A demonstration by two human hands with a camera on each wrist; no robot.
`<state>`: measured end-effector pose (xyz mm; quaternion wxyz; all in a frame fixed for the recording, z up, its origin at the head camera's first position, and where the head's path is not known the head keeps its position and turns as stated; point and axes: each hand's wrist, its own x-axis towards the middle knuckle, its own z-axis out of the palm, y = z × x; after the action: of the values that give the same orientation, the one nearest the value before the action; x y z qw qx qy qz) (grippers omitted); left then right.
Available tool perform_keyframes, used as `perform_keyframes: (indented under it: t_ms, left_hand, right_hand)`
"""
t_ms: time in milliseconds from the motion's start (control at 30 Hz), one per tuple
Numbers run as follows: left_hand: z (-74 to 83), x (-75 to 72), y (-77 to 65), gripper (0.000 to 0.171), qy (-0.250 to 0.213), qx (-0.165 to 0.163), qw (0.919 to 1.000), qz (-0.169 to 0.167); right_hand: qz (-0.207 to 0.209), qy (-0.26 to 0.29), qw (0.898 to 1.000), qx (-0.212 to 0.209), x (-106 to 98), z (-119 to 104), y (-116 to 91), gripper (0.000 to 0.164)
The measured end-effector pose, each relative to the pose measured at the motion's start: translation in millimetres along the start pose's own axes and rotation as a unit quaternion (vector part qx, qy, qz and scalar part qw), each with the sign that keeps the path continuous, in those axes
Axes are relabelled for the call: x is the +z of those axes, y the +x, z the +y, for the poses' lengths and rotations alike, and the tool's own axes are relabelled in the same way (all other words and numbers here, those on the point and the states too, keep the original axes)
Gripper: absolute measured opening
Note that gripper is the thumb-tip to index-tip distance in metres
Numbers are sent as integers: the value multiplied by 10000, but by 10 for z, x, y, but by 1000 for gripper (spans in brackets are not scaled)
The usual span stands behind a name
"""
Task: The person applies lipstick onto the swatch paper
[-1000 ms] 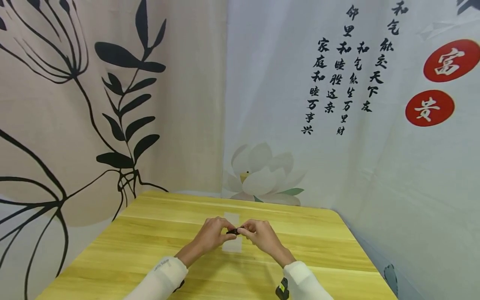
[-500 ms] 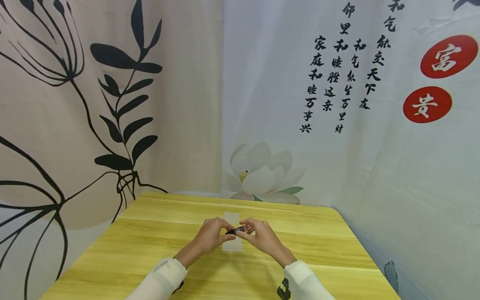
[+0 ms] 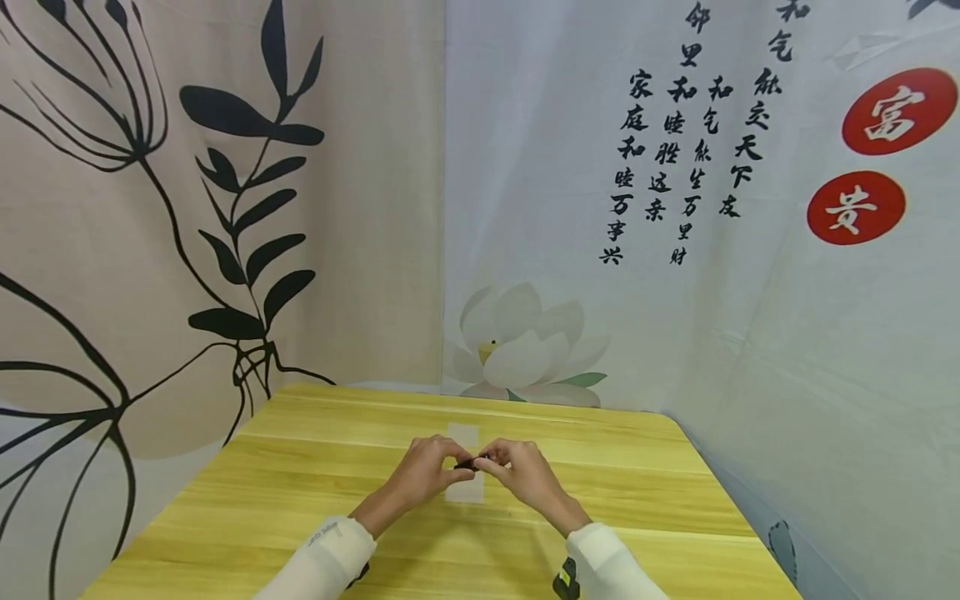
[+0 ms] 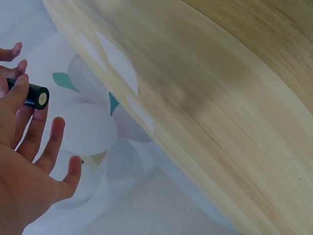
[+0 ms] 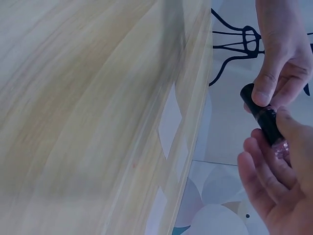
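In the lower middle of the head frame, the left hand and right hand hold 1 small dark tube between them, above the bench. The left fingers pinch its black end; the right fingers clamp near its clear pinkish end. A pale strip lies on the bench, lower centre.

A tube lies between a person's left hand and right hand above the surface, where patches lie toward the far edge; a backdrop hangs behind, beyond that edge.
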<state>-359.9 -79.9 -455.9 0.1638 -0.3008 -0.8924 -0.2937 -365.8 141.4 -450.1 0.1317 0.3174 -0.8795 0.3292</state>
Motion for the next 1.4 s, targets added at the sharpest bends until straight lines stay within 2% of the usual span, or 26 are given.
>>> perform_keyframes:
  t_ms: [433, 700, 1033, 1400]
  left_hand:
    - [-14, 1, -26, 15, -56, 130, 9998, -106]
    - [-21, -5, -32, 10, 43, 140, 9998, -139]
    - [-26, 2, -39, 7, 83, 250, 9996, -65]
    - [-7, 10, -37, 11, 313, 443, 9985, -3]
  right_hand:
    - [-70, -213, 9996, -189, -4, 22, -45, 17]
    - [-215, -240, 9994, -145, 3, 16, -59, 17]
    - [-150, -160, 9994, -281, 9, 38, -85, 20]
    - [-55, -108, 9999, -50, -10, 11, -104, 23]
